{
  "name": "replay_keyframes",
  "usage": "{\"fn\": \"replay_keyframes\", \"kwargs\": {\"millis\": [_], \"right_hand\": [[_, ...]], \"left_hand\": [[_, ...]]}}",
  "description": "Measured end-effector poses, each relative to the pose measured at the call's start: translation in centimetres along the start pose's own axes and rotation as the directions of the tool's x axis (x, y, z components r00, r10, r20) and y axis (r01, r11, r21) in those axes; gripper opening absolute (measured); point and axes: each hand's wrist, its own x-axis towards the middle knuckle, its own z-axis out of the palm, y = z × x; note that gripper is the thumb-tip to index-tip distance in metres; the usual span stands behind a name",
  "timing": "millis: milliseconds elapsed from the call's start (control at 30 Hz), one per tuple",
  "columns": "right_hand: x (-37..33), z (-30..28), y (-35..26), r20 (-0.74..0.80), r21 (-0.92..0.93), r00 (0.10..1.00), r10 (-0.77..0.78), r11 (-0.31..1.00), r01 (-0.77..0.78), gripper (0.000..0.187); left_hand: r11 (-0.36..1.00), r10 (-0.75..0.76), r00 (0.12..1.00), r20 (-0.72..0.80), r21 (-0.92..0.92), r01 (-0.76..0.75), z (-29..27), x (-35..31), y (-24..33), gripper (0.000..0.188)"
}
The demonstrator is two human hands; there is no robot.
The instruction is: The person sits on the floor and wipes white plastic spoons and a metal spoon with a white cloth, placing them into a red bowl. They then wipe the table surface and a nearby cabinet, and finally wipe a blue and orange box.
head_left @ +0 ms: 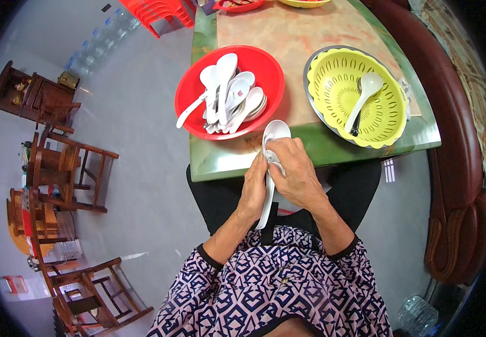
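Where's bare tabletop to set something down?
Widest: table beyond the red bowl and yellow basket, up to the far dishes. Narrower: between bowl and basket. Crowded: the near edge by that gap, where left hand and right hand hold a spoon; the bowl is heaped with spoons.

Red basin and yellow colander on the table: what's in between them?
In the head view, marbled tabletop shows between the red basin and the yellow colander, then the grey basin's rim beside the colander.

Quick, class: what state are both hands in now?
Left hand: closed, holding a long-handled, white, plastic-looking spoon by its handle.
Right hand: closed on the spoon near its bowl.
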Motion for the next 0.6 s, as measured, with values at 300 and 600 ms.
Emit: {"fn": "replay_keyframes", "kwargs": {"millis": [300,600], "right_hand": [[-1.2,-0.7,-1.5,-0.003,0.069,0.998,-0.057,0.996,0.057,0.034],[-4.2,-0.1,-2.8,0.022,0.279,0.984,-0.177,0.946,0.164,0.034]], "left_hand": [[0.951,-0.029,1.0,-0.007,-0.309,0.026,0.3,0.4,0.7,0.038],[0.879,-0.03,0.999,0.011,-0.477,0.032,-1.2,2.6,2.9,0.053]]}}
